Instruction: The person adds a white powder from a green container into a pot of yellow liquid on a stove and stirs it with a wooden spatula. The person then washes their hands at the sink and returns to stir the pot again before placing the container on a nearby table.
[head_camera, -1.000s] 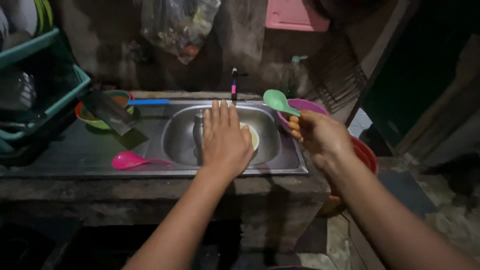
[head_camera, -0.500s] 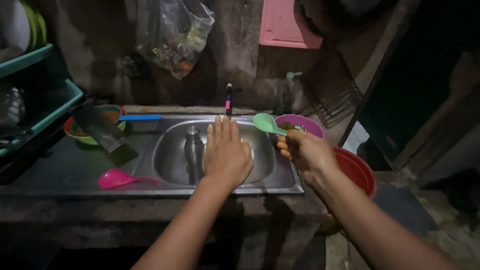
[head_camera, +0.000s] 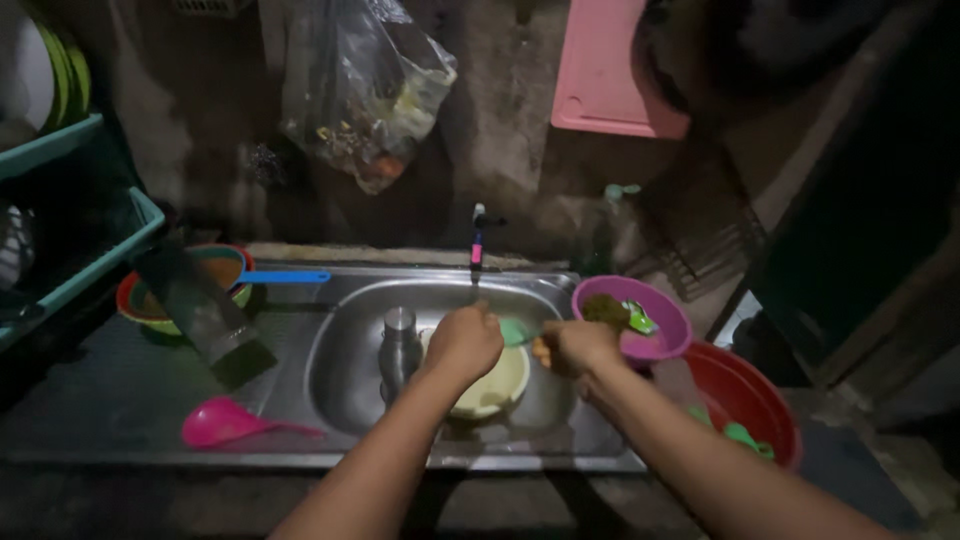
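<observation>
My right hand (head_camera: 578, 347) grips the handle of a green plastic spoon (head_camera: 516, 332) over the steel sink (head_camera: 345, 345). My left hand (head_camera: 462, 343) is curled around the spoon's bowl end, just below the small tap (head_camera: 477, 248). Both hands hover above a pale yellow bowl (head_camera: 497, 388) lying in the basin. A metal cup (head_camera: 400, 340) stands in the sink, left of my left hand.
A purple bowl (head_camera: 655, 318) holding a sponge sits right of the sink, with a red basin (head_camera: 750, 392) below it. A pink ladle (head_camera: 215, 422), a glass (head_camera: 208, 318) and stacked bowls (head_camera: 150, 300) sit on the left drainboard. A teal rack (head_camera: 75, 265) stands far left.
My left hand has lifted off the bowl and closed onto the spoon's bowl end. My right hand brought the spoon left, under the tap. The view moved closer.
</observation>
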